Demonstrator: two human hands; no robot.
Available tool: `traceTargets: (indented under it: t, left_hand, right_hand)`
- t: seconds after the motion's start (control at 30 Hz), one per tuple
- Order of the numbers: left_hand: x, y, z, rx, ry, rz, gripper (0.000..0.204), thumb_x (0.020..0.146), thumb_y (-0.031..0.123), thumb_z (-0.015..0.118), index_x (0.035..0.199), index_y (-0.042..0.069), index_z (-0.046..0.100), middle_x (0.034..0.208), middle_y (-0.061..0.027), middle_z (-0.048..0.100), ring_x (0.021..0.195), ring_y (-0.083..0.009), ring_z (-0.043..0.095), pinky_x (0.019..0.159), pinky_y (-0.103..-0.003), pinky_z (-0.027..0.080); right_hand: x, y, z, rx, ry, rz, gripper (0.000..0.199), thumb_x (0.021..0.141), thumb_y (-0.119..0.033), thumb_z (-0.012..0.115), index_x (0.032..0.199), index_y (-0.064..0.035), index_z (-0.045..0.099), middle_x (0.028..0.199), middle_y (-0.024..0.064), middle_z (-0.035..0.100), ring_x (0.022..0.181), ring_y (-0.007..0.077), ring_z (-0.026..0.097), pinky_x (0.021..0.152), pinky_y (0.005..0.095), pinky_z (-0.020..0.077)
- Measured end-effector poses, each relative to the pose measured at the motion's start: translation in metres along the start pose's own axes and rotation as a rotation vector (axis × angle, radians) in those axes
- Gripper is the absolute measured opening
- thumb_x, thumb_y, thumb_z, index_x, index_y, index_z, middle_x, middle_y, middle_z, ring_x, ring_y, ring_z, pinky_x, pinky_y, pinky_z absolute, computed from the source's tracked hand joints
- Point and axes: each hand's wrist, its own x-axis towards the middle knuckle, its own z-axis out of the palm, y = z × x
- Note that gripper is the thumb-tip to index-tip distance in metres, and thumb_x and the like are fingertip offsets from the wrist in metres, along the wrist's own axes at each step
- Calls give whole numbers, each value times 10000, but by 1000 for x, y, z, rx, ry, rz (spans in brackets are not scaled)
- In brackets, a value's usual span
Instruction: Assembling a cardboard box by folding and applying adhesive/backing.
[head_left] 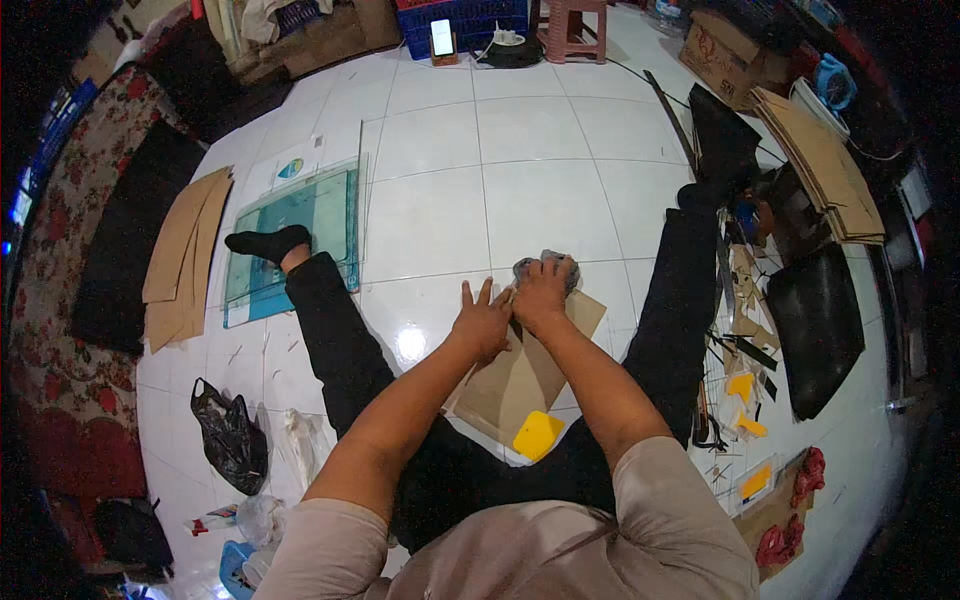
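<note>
Between the outstretched legs on the white tiled floor (520, 190), the left hand (482, 325) lay flat, fingers apart, on a brown cardboard sheet (520, 385). Just beside it, the right hand (540, 292) had its fingers clamped on a crumpled grey cloth (560, 265) at the sheet's far edge. A yellow plastic scraper (538, 435) lay nearer the body.

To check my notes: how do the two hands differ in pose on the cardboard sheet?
The left hand lies flat with fingers spread, holding nothing; the right hand is curled around a grey cloth. The left hand sits lower, the right hand at the top edge of the cardboard sheet. Both press down on the sheet, side by side.
</note>
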Motion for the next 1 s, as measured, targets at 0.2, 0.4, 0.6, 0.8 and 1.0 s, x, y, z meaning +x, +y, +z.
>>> traceTargets:
  t: [0.2, 0.4, 0.6, 0.8, 1.0]
  left_hand:
    - [9, -6, -7, -61, -45, 9, 1015, 724, 536, 772, 1518, 98, 316, 1597, -46, 282, 1464, -397, 222, 1107, -734, 120]
    - [10, -4, -6, -90, -73, -12, 997, 764, 537, 750, 1527, 97, 282, 1606, -71, 241, 1463, -415, 198, 1099, -754, 104]
    - [10, -10, -18, -79, -111, 34, 1032, 721, 522, 792, 1515, 79, 304, 1623, -117, 171, 1470, -425, 166, 1111, -737, 106]
    - [26, -14, -22, -5, -160, 35, 1254, 587, 560, 855, 1536, 54, 210, 1643, -79, 142, 1483, -429, 136, 1104, -741, 108]
    - [33, -9, -25, -54, -141, -3, 1347, 521, 544, 897, 1523, 11, 172, 1588, -111, 295, 1455, -436, 234, 1099, -747, 117]
  right_hand:
    - [1, 7, -1, -147, -58, -14, 498, 948, -390, 459, 1242, -39, 655, 1327, 179, 515, 1297, 402, 364, 1113, 703, 64]
    - [-5, 23, -16, -225, -189, -75, 388, 900, -285, 484, 1043, -33, 742, 1196, 161, 620, 1236, 379, 421, 1119, 673, 134]
    - [-31, 58, -27, -81, -170, 21, 337, 855, -247, 529, 997, -34, 748, 1143, 162, 645, 1205, 391, 448, 1106, 657, 176]
    - [-17, 44, -31, 17, -103, -85, 324, 906, -238, 509, 1053, -47, 725, 1178, 176, 621, 1198, 384, 450, 1111, 678, 156]
    - [-3, 28, -8, 64, -47, -160, 342, 904, -209, 495, 1052, 16, 706, 1178, 169, 606, 1195, 393, 436, 1103, 684, 167]
